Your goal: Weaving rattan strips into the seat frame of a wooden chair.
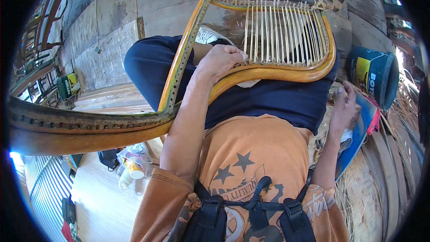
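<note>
From the head camera, looking down, the person sits with a curved wooden chair frame resting across the lap, its yellow-orange rim bending round in front of the dark trousers. Pale cane strands run in close parallel lines across the frame's opening, and loose ends stick up past the far rim.

The left hand is curled closed over the near rail of the frame, knuckles up, right where the first strands begin; whether it pinches a strand I cannot tell. A long perforated side rail of the frame runs down just beside that forearm and joins a broad dark curved piece sweeping off to the person's left.

The right hand is well apart from the frame, out at the person's right side, fingers loosely spread and resting on a blue flat thing on the floor. A blue bucket lies on its side just beyond it. Small plastic bottles sit on the floorboards at lower left.
</note>
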A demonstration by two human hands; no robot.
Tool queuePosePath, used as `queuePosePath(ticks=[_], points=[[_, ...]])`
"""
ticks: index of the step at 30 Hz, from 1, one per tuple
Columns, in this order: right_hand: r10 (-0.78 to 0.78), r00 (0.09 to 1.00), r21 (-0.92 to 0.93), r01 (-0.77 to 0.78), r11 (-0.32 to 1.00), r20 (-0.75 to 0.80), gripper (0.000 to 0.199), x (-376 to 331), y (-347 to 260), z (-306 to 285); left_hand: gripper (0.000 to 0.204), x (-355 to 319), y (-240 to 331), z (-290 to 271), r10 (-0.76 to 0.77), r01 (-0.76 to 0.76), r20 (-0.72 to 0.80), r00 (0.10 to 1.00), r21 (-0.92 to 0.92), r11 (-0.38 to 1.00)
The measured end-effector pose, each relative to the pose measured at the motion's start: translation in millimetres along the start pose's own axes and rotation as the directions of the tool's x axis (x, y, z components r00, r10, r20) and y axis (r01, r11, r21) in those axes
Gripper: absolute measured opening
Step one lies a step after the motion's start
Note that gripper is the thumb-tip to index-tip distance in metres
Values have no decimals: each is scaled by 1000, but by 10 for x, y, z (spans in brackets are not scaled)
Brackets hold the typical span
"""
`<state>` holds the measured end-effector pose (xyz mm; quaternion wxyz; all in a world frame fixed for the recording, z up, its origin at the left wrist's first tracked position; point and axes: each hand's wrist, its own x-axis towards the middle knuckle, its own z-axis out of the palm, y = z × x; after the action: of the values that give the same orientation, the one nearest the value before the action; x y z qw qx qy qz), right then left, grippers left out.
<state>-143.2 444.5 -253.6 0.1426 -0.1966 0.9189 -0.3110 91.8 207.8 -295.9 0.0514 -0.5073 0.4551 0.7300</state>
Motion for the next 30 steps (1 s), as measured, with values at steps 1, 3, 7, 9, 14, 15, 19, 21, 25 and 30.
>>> queuePosePath(ticks=[1, 3, 7, 9, 14, 15, 19, 21, 25, 30], points=[[5, 1000, -8, -5, 1000, 25, 24, -27, -75, 26, 15, 7, 3, 7, -6, 7, -6, 1000, 35, 999], [-147, 987, 39, 144, 989, 63, 22, -90, -290, 116, 15, -18, 11, 17, -13, 14, -17, 1000, 63, 998], [-506, 833, 91, 499, 862, 222, 18, -187, -660, 287, 17, -26, 23, 39, 85, -77, -57, 995, 128, 989], [-490, 811, 170, 459, 872, 320, 16, -278, -827, 405, 18, 19, -25, 14, 93, -86, -48, 995, 128, 988], [-544, 661, 254, 488, 835, 517, 16, -365, -1045, 752, 18, 66, -87, -18, 75, -75, -12, 997, -22, 997], [-548, 654, 253, 494, 832, 521, 16, -368, -1066, 796, 18, 63, -81, -23, 77, -77, -16, 997, -31, 997], [-556, 646, 231, 520, 822, 523, 13, -329, -1142, 924, 15, 11, -5, -50, 55, -58, 70, 996, 37, 998], [-564, 651, 208, 543, 813, 508, 11, -285, -1169, 973, 15, 11, -11, -54, 71, -75, 71, 995, 56, 996], [-693, 609, 166, 693, 701, 385, 10, -227, -1226, 1085, 16, -5, -10, -51, 43, -47, 69, 997, 54, 997], [-758, 527, 122, 785, 608, 385, 18, -242, -1184, 1218, 14, 101, -125, -77, 67, -72, 86, 994, 60, 996]])
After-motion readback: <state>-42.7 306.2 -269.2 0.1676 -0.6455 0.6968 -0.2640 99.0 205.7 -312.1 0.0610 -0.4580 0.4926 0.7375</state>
